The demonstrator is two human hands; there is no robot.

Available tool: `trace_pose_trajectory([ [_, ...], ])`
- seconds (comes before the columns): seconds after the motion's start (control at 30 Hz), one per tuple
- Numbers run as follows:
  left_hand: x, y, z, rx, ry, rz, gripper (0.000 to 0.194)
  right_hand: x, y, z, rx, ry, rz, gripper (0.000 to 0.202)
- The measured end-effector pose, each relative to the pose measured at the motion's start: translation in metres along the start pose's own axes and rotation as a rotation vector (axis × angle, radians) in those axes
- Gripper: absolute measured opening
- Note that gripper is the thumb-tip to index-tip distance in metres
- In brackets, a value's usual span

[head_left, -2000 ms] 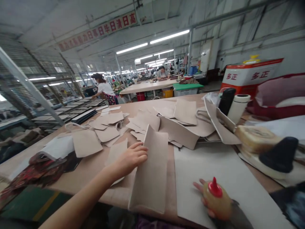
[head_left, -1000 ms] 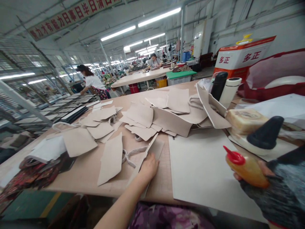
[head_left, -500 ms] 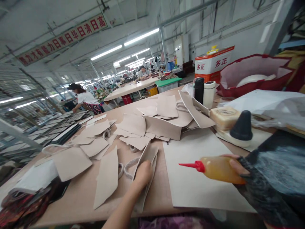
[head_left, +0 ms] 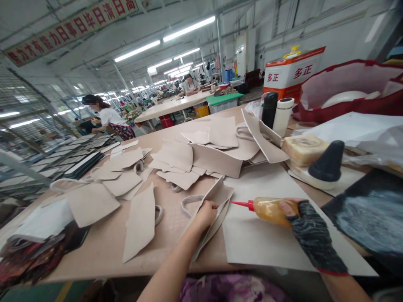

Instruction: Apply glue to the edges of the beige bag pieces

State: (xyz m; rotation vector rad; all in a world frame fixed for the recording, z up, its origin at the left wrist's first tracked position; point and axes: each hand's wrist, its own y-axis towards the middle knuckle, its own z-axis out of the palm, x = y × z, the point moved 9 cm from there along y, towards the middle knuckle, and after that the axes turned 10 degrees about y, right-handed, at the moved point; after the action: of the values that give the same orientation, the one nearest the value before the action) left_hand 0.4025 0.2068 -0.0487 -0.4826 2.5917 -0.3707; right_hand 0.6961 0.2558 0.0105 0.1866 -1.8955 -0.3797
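Note:
My left hand [head_left: 206, 213] grips a folded beige bag piece [head_left: 217, 200] with a loop handle, holding its layers apart near the table's front edge. My right hand [head_left: 307, 222], in a dark fingerless glove, holds an amber glue bottle [head_left: 272, 209] sideways. Its red nozzle points left at the opened edge of the piece, almost touching it. Both rest over a large grey sheet [head_left: 267, 239] on the tan worktable [head_left: 110, 247].
Several beige bag pieces [head_left: 176, 157] lie scattered across the table's middle and left. At right stand a black cone [head_left: 327, 161], a yellowish block [head_left: 304, 149], two flasks [head_left: 277, 111] and a red bag [head_left: 346, 90]. A person [head_left: 107, 119] works at the far left; another sits farther back.
My left hand dragged the beige piece toward the grey sheet and spread its layers. My right hand lifted the glue bottle, turned it sideways and brought the nozzle to the piece.

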Motion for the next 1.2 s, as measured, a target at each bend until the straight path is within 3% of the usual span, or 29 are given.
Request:
trace_pose_trajectory([
  [0.23, 0.01, 0.008, 0.012, -0.015, 0.033, -0.098, 0.023, 0.026, -0.009, 0.02, 0.031, -0.041, -0.092, 0.038],
  [0.4, 0.008, 0.022, 0.019, 0.013, 0.037, -0.098, 0.019, 0.037, -0.006, 0.026, 0.008, -0.046, -0.269, 0.03],
  [0.87, 0.008, 0.024, 0.022, 0.021, 0.039, -0.083, 0.019, 0.041, -0.002, 0.038, 0.072, -0.057, -0.601, 0.013],
  [1.2, 0.002, 0.019, 0.019, 0.047, 0.048, -0.086, 0.018, 0.032, -0.003, 0.041, 0.119, -0.073, -0.658, 0.014],
])
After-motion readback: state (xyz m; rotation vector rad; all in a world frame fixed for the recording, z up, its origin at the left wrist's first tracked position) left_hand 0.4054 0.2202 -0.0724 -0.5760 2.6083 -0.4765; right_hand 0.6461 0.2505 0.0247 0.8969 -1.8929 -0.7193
